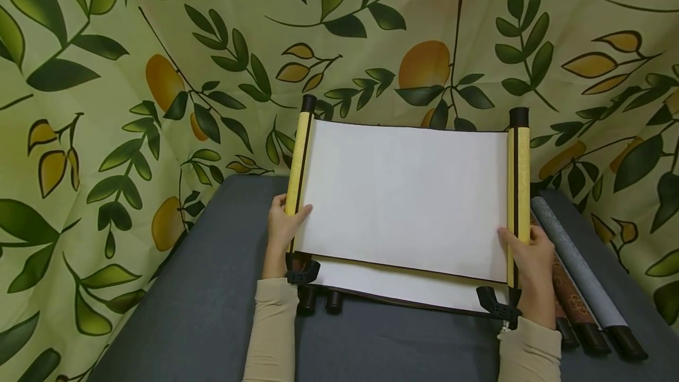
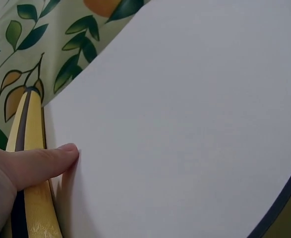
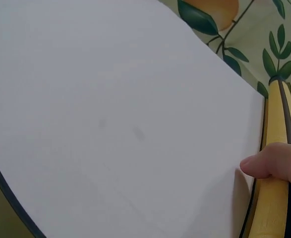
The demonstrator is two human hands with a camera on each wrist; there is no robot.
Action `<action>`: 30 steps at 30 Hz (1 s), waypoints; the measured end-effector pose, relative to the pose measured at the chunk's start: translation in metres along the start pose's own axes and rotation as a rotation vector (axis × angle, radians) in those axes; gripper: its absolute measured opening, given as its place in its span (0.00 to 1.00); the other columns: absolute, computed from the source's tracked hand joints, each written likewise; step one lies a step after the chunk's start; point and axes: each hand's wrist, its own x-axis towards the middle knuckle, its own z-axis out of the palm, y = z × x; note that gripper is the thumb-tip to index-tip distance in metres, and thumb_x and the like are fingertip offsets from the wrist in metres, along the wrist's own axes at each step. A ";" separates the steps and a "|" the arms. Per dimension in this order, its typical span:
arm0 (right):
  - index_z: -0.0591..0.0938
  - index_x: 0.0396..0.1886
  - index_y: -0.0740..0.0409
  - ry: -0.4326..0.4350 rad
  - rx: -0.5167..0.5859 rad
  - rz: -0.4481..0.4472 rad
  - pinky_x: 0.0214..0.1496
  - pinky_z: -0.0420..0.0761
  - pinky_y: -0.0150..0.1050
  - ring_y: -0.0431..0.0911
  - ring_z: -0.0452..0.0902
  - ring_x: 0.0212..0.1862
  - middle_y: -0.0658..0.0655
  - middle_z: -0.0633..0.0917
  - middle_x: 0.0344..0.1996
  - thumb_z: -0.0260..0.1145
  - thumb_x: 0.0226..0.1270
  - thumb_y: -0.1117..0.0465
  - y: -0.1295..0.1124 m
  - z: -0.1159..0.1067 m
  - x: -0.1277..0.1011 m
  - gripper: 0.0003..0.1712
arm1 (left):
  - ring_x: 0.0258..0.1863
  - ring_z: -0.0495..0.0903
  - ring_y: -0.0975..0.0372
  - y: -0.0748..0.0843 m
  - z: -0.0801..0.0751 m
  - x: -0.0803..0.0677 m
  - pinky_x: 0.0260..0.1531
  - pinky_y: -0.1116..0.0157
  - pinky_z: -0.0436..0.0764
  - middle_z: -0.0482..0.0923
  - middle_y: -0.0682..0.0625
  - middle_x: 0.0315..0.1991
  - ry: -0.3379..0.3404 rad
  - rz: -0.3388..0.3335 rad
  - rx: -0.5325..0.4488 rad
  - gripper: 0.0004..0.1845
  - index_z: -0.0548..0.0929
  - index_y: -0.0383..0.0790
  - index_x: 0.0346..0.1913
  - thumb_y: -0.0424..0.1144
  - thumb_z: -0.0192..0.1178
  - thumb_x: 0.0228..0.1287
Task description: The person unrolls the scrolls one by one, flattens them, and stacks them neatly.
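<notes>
A blank white scroll (image 1: 405, 196) is held spread open above the grey table (image 1: 212, 311). My left hand (image 1: 283, 226) grips its left yellow roller (image 1: 298, 158), thumb (image 2: 36, 163) laid on the paper's edge. My right hand (image 1: 530, 255) grips the right yellow roller (image 1: 520, 181), thumb (image 3: 271, 161) on the white sheet (image 3: 110, 114). Both rollers have dark end caps. The white sheet (image 2: 185, 124) fills most of each wrist view, with a dark border along its lower edge.
Another white scroll (image 1: 403, 290) lies flat under the held one, with dark roller ends (image 1: 318, 299) at its left. Rolled scrolls, one grey (image 1: 578, 264) and one brown patterned (image 1: 567, 290), lie at the table's right. A leaf-and-fruit cloth (image 1: 159, 75) hangs behind and around.
</notes>
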 end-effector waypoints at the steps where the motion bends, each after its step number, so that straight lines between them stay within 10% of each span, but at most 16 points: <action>1: 0.69 0.59 0.61 -0.002 -0.002 -0.001 0.28 0.70 0.35 0.39 0.66 0.29 0.47 0.70 0.31 0.63 0.64 0.47 0.000 -0.001 0.000 0.31 | 0.29 0.78 0.57 0.000 0.000 0.000 0.27 0.69 0.72 0.80 0.30 0.46 -0.002 0.003 -0.001 0.34 0.67 0.31 0.62 0.40 0.69 0.56; 8: 0.70 0.62 0.59 -0.027 0.017 0.021 0.30 0.71 0.33 0.40 0.66 0.32 0.44 0.71 0.33 0.63 0.63 0.44 0.002 -0.004 0.000 0.34 | 0.19 0.71 0.66 0.000 -0.002 0.002 0.22 0.68 0.71 0.80 0.38 0.31 0.004 0.032 -0.007 0.28 0.71 0.35 0.61 0.39 0.66 0.58; 24: 0.72 0.63 0.66 0.053 0.033 -0.032 0.23 0.71 0.26 0.28 0.67 0.21 0.28 0.68 0.17 0.67 0.61 0.50 0.004 -0.010 0.002 0.36 | 0.23 0.69 0.64 0.000 -0.004 0.000 0.25 0.70 0.70 0.78 0.34 0.37 0.039 0.075 0.033 0.23 0.76 0.28 0.57 0.35 0.63 0.60; 30: 0.68 0.68 0.65 0.041 -0.038 -0.009 0.27 0.68 0.28 0.38 0.68 0.31 0.55 0.77 0.42 0.59 0.67 0.48 0.005 -0.010 0.002 0.36 | 0.23 0.71 0.63 -0.001 -0.003 0.000 0.24 0.69 0.71 0.79 0.33 0.37 0.021 0.075 0.030 0.23 0.76 0.29 0.58 0.36 0.63 0.61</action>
